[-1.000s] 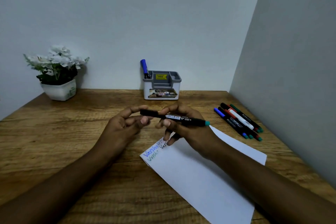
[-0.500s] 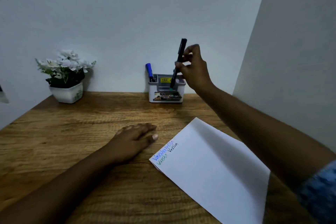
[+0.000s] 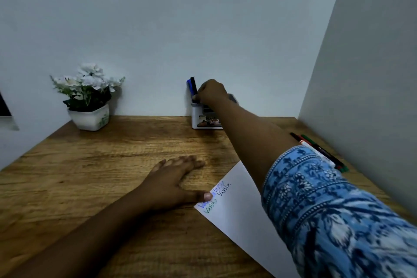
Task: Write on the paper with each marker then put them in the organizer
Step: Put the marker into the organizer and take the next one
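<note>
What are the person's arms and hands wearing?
Left hand and right hand are bare: no gloves, rings or watch visible. Right arm wears a blue sleeve with white-and-dark floral print and a banded cuff; left arm shows none.

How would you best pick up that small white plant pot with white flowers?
Probably grip the small white plant pot low on its squarish walls, hand coming from the front; the white flowers spread over its top, so coming from above looks blocked.

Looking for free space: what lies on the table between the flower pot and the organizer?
Nothing: the head view shows bare table between the flower pot and the organizer.
</note>
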A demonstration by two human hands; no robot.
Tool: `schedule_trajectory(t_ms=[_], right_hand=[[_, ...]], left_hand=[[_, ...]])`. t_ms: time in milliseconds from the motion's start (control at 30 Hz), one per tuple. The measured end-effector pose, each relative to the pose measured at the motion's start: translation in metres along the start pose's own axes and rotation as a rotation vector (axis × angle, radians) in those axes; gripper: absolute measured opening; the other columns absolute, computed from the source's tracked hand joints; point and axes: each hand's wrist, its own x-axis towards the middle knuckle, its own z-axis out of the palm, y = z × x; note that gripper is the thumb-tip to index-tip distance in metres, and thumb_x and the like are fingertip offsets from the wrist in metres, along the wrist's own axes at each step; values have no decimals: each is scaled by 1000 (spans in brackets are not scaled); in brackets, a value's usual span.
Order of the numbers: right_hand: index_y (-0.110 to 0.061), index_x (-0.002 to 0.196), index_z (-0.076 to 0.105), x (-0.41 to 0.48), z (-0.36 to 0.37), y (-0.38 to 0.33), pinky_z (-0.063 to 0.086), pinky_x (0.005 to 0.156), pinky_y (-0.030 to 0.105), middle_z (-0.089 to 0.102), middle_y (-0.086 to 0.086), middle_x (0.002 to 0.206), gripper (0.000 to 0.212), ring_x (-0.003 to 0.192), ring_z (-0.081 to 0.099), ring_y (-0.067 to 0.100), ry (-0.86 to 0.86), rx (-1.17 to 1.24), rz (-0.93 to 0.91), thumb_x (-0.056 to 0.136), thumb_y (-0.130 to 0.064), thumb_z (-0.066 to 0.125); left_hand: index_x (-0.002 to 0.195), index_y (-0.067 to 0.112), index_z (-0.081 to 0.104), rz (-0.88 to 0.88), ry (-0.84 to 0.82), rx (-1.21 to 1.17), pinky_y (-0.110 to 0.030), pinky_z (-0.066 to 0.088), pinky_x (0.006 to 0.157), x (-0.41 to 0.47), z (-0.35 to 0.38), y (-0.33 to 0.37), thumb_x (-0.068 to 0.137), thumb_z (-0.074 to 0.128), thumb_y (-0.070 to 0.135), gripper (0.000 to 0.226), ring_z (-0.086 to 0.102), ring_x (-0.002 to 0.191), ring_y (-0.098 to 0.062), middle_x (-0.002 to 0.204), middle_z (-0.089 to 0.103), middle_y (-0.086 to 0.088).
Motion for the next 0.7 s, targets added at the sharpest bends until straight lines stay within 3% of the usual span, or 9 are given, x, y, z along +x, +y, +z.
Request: schedule_trajectory(t_ms=[133, 300, 500, 700], right_hand=[[-8, 89, 64, 2, 4, -2, 42, 59, 26, 64, 8, 93, 23, 89, 61, 24, 27, -27, 39, 75, -23, 74], [-5, 104, 67, -21, -20, 4, 51, 82, 32, 66, 9, 111, 24, 103, 61, 25, 93, -15, -24, 82, -6, 59], [-16, 86, 69, -95, -72, 43, 47, 77, 31, 70, 2, 93, 8, 89, 61, 16, 107, 7, -153, 78, -20, 71], [-23, 79, 68, -151, -121, 116, 49, 76, 32, 69, -1, 87, 2, 88, 63, 19, 99, -242, 35, 78, -24, 69]], left_hand=[[138, 54, 21, 3, -1, -7, -40, 6, 115, 1, 0, -1, 42, 33, 96, 105, 11, 141, -7, 155, 15, 18], [139, 52, 23, -2, -2, 0, -39, 6, 115, 1, 0, -1, 43, 34, 94, 105, 11, 142, -8, 155, 15, 18], [139, 52, 22, -1, 5, 22, -38, 6, 115, 1, 1, 0, 34, 19, 102, 116, 12, 142, -8, 155, 14, 17], [141, 49, 20, -28, 4, 61, -39, 9, 115, 3, 2, 4, 42, 22, 97, 111, 14, 142, -11, 155, 15, 15]])
